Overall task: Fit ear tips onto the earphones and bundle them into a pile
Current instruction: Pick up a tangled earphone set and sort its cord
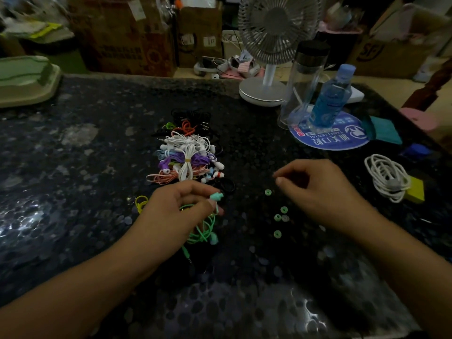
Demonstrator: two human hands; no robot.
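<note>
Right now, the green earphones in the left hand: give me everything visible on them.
The green earphones are one mint-green wired set with a thin rubbery-looking cable. The left hand grips the loosely looped cable, and one earbud sticks out past its fingers. The second earbud and the jack plug hang below, near the dark speckled table.

Dim, soft-focus wide-angle view; glare patches on the dark table (73,167), edges bowed.

Desk fan (274,45), water bottle (329,99)
</note>
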